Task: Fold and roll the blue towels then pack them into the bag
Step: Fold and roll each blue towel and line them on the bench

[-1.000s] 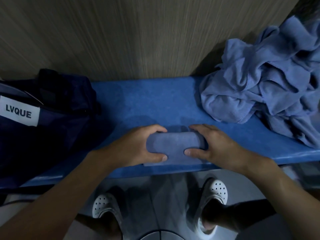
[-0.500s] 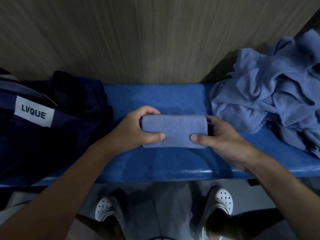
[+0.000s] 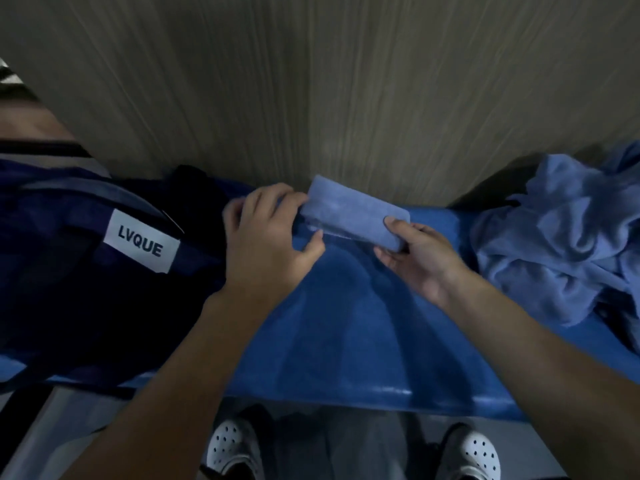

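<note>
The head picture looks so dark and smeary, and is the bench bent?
In the head view the light is dim, so the dark bag shows little beyond its white label; the wall looks streaked, probably from motion blur; the rolled towel and both hands, left and right, look soft; the wide lens curves the blue bench, with a faint shine on its front edge.

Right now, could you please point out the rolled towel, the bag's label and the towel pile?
rolled towel point(image 3: 353, 216), head view, its top face
label point(image 3: 141, 244), head view, the printed middle
towel pile point(image 3: 561, 237), head view, central folds
</note>
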